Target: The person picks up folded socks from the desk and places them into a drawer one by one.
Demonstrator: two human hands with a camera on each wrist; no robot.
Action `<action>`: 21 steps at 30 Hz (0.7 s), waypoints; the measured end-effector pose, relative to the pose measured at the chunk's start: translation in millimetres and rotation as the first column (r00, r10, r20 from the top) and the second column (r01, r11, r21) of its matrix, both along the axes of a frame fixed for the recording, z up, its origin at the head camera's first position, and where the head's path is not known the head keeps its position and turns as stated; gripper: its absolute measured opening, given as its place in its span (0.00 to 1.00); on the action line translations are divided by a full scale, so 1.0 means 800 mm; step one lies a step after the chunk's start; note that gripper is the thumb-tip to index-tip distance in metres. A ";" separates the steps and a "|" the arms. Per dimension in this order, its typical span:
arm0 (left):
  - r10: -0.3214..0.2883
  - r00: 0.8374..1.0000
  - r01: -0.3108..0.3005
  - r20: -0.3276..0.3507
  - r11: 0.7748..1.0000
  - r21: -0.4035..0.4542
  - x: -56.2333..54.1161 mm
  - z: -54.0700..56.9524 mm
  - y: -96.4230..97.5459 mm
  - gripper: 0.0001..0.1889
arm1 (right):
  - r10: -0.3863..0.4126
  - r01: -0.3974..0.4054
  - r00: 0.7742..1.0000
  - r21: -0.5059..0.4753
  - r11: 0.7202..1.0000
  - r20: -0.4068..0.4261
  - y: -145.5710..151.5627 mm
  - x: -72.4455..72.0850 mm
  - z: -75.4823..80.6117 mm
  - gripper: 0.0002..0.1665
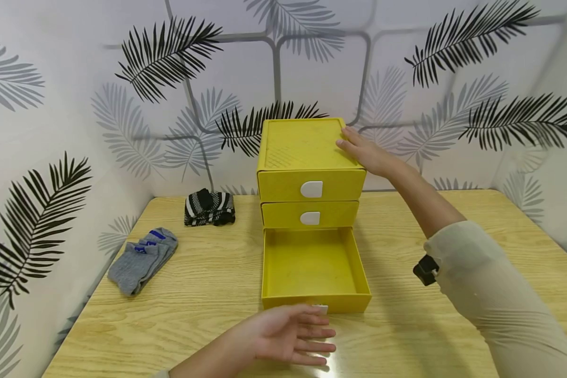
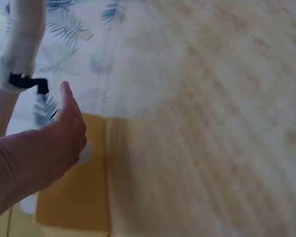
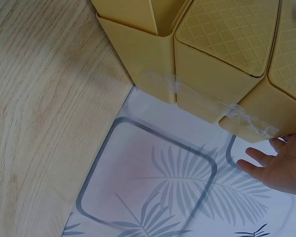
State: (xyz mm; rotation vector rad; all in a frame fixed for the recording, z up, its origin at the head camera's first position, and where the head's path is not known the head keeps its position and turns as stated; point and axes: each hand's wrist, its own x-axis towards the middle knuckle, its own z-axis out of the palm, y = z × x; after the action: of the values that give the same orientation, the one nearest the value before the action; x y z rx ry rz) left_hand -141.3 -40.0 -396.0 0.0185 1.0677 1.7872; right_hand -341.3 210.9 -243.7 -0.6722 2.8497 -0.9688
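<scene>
A yellow drawer unit (image 1: 307, 144) with three stacked drawers stands at the middle of the table. Its bottom drawer (image 1: 312, 262) is pulled out and has nothing inside; the upper two are closed, each with a white handle. My right hand (image 1: 366, 152) rests at the top right edge of the unit, fingers extended over the edge. In front of the bottom drawer, my left hand (image 1: 295, 336) is held with its fingers spread and straight, holding nothing, overlapping the drawer's white handle (image 1: 320, 308) in the head view.
Folded grey socks (image 1: 144, 260) with blue marks lie on the left of the wooden table (image 1: 208, 273). Behind them is a folded black-and-white patterned bundle (image 1: 210, 208). A wall (image 1: 321, 79) with leaf patterns rises right behind the unit. Clear tape (image 3: 232, 111) runs along the unit's side.
</scene>
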 end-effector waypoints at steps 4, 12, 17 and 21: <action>-0.001 0.988 0.009 -0.157 0.999 0.050 -0.011 0.023 -0.028 0.24 | -0.002 0.002 1.000 -0.001 1.000 -0.001 0.000 0.000 0.001 0.42; 0.167 0.887 -0.178 -0.431 0.984 0.016 -0.049 0.066 -0.108 0.22 | 0.000 0.000 1.000 -0.009 1.000 0.002 0.001 0.000 0.001 0.42; 0.234 0.686 -0.452 -0.689 0.879 -0.150 -0.078 0.074 -0.175 0.24 | -0.003 0.003 1.000 -0.012 1.000 0.006 0.003 0.000 0.000 0.42; 0.157 0.575 -0.620 -0.803 0.724 -0.302 -0.096 0.067 -0.230 0.27 | -0.003 0.003 1.000 -0.015 1.000 0.012 0.003 -0.001 0.000 0.42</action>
State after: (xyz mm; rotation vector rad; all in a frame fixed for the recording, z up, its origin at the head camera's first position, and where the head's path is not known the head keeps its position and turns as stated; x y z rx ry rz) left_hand -218.5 -224.3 -342.0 0.1559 2.3637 1.8169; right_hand -341.8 213.4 -244.0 -0.6609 2.8367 -0.9916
